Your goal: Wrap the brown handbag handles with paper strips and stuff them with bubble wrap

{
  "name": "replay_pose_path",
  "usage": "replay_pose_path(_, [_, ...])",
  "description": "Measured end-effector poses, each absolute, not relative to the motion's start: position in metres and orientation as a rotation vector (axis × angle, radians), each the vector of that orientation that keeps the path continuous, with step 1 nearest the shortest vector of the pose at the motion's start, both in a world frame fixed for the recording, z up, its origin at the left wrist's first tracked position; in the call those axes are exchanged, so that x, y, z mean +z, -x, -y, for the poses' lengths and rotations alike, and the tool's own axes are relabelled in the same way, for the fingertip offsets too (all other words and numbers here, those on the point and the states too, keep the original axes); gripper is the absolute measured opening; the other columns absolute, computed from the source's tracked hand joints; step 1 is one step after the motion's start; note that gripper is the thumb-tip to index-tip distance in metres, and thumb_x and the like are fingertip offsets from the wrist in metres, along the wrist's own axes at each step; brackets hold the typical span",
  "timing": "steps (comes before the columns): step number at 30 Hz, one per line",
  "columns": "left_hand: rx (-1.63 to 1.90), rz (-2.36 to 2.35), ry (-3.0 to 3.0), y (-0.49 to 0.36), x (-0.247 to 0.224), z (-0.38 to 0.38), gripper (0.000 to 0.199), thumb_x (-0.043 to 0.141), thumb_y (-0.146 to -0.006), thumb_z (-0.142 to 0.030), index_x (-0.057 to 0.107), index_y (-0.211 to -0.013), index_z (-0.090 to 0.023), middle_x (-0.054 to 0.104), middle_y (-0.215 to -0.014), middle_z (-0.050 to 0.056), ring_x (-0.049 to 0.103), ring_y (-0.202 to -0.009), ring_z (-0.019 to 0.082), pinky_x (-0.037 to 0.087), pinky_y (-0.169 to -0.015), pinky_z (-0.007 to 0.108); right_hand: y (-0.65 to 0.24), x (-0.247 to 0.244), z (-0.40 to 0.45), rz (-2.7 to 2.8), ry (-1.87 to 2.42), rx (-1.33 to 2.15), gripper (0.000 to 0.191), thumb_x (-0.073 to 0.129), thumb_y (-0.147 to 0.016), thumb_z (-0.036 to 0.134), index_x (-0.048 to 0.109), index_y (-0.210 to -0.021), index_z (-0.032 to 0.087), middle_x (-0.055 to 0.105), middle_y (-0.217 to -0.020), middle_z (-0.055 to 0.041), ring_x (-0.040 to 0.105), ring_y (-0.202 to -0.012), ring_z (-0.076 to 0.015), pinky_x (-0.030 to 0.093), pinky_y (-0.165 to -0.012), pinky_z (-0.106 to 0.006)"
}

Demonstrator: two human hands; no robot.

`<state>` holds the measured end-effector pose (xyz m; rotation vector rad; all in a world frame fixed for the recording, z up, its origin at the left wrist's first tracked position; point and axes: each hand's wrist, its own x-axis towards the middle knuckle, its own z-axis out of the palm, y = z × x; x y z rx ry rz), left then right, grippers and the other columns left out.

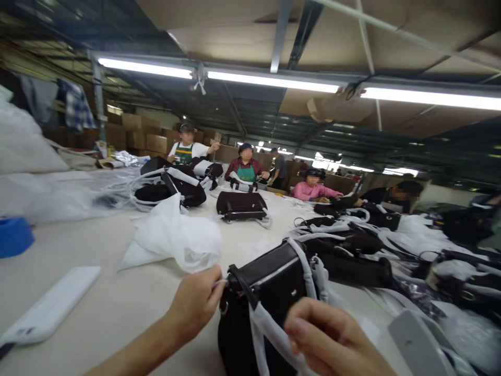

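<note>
Your left hand (pixel 194 298) pinches a thin strap (pixel 221 282) on the black handbag (pixel 270 284), its handles (pixel 302 269) already wrapped white; your curled right hand (pixel 332 335) has an unclear grip.

Long cream-topped work table (pixel 113 308), running far into the room. Near left: flat white pad (pixel 50 305). Left edge: blue round tub (pixel 13 236), cut off by frame. Mid-table: crumpled white plastic bag (pixel 172 235). Far left: loose clear plastic sheeting (pixel 66 196), beside a heap of black handbags (pixel 188 190) with white-wrapped straps. Far centre: lone black handbag (pixel 241 205), lying flat. Right side: row of black handbags (pixel 352 263), straps tangled.
</note>
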<state>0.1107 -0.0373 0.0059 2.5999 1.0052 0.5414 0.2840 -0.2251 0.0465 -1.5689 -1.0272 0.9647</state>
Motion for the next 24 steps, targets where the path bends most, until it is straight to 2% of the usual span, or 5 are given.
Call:
replay_pose_path(5, [0.578,-1.009,-2.657,-0.108,-0.004,0.049,0.022,0.04,-0.098,-0.024,0.056,-0.083,-0.021,0.071,-0.077,0.005,0.069,-0.074,0.026,0.034,-0.06,0.031,-0.231,0.042,0.136,1.074,1.47,0.89,0.041,0.068,-0.07,0.056,0.061,-0.065,0.017,0.048,-0.052,0.0045,0.025,-0.039,-0.0039,0.017,-0.038,-0.021])
replay_pose_path(13, [0.722,-0.976,-2.706,-0.111,-0.02,0.046,0.022,0.036,-0.096,-0.017,0.054,-0.083,-0.022,0.071,-0.074,0.005,0.071,-0.071,0.026,0.039,-0.057,0.031,-0.244,0.017,0.108,1.214,1.669,0.709,0.021,0.053,-0.073,0.035,0.058,-0.061,0.018,0.056,-0.048,0.0033,0.044,-0.034,-0.0071,0.027,-0.035,-0.019])
replay_pose_path(17, [0.88,-0.92,-2.761,-0.111,-0.03,0.045,0.024,0.034,-0.094,-0.014,0.052,-0.08,-0.023,0.07,-0.07,0.003,0.07,-0.064,0.024,0.039,-0.052,0.031,-0.237,0.01,0.104,1.159,1.724,0.691,0.009,0.055,-0.074,0.028,0.055,-0.074,0.019,0.062,-0.052,0.0042,0.047,-0.031,-0.0072,0.026,-0.032,-0.017])
replay_pose_path(19, [1.002,-0.885,-2.785,-0.112,-0.034,0.045,0.026,0.033,-0.094,-0.012,0.05,-0.078,-0.023,0.068,-0.066,0.002,0.069,-0.058,0.023,0.038,-0.05,0.031,-0.235,0.008,0.102,1.121,1.725,0.679,0.009,0.055,-0.073,0.025,0.049,-0.079,0.022,0.061,-0.051,0.0069,0.047,-0.03,-0.0078,0.026,-0.031,-0.017])
replay_pose_path(24, [1.312,-0.841,-2.788,-0.115,-0.042,0.045,0.028,0.033,-0.093,-0.008,0.047,-0.075,-0.024,0.064,-0.059,0.0,0.065,-0.05,0.02,0.037,-0.046,0.03,-0.232,0.011,0.102,1.159,1.702,0.576,0.011,0.053,-0.076,0.018,0.044,-0.074,0.024,0.055,-0.048,0.0097,0.053,-0.034,-0.0095,0.031,-0.034,-0.017])
